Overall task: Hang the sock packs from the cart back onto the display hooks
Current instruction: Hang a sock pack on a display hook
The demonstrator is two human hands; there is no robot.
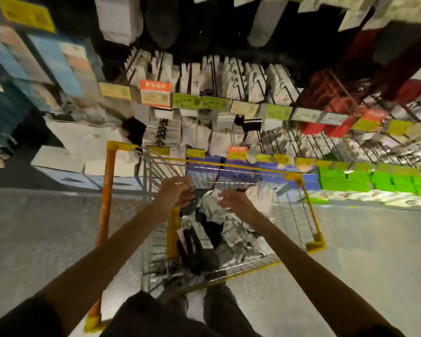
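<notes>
A yellow-rimmed wire cart (255,170) stands against the sock display and holds several sock packs (204,239), dark and white. Both my hands are over the basket. My left hand (174,193) grips the dark left end of a sock pack (208,201) held just above the pile. My right hand (237,201) pinches the right edge of that same pack. Display hooks (238,76) with hanging white sock packs run across the rack beyond the cart. The picture is blurred, so fine finger detail is unclear.
Price tags (187,100) line the hook rows. Red packs (326,98) hang to the right, with blue boxes (204,169) and green boxes (374,181) on the bottom shelf. White cartons (66,154) sit on the floor to the left. Grey floor lies on both sides of the cart.
</notes>
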